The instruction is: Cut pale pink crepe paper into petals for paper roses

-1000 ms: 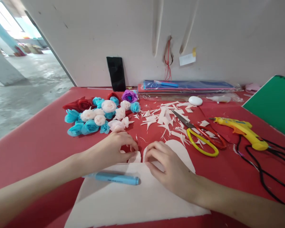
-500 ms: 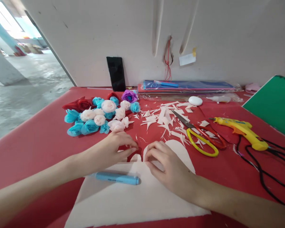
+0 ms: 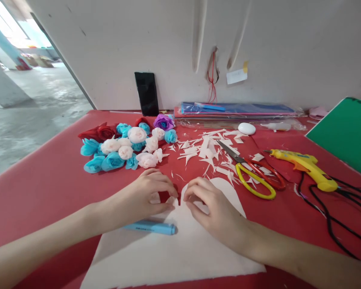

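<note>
A large pale pink sheet of paper (image 3: 168, 261) lies in front of me, its far edge cut into rounded lobes with a narrow notch between them. My left hand (image 3: 148, 196) is curled at the left side of the notch, thumb and fingertips pinching the paper's edge. Just right of the notch, my right hand (image 3: 212, 208) has its fingers bent and pinches the edge of the same sheet. A light blue marker (image 3: 156, 227) rests on the paper below my left hand, its left end hidden by that wrist.
Paper flowers (image 3: 112, 160) in blue, pink, red and purple sit left. Paper scraps (image 3: 209, 146) surround open scissors (image 3: 255, 180). A yellow glue gun (image 3: 306, 166) with black cords is at right, near a green board (image 3: 345, 136). A phone (image 3: 146, 94) leans on the wall.
My left hand has lowered and moved slightly right, from hovering over the far edge to pinching the paper by the notch. My right hand stays nearly still.
</note>
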The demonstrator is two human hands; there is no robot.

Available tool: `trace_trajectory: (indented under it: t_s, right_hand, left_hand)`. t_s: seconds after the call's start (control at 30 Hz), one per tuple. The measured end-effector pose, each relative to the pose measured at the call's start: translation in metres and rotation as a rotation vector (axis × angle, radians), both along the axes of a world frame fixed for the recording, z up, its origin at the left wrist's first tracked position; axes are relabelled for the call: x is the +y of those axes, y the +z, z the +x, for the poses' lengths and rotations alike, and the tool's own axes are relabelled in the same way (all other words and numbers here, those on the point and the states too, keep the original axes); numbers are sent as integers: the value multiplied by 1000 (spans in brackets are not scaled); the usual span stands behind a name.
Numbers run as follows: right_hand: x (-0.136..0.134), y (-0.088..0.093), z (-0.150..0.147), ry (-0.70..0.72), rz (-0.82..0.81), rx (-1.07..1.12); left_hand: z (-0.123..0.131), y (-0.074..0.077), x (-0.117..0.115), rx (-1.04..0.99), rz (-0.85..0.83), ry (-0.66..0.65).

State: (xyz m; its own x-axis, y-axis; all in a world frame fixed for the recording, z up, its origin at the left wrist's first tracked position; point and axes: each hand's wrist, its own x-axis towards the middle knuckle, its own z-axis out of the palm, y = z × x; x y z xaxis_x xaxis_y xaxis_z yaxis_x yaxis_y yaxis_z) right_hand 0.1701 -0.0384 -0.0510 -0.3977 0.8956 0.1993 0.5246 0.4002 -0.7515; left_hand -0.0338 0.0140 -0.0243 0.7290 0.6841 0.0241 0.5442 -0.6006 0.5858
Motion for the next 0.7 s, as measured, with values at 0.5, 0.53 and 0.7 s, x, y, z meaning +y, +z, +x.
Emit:
trace_trajectory:
  t_s: [0.5,0.53,0.7]
  right_hand:
    - [19,24,12,-55,-82,-134]
    - [18,23,12,-51,-88,-137]
    - [17,23,11,-51,-94,-143]
  left_hand:
    - [-1,-3,2,-19,-1,-28]
    - [-1,-3,2,-21,0,-27]
    - [1,-1,2,-31,0,-18]
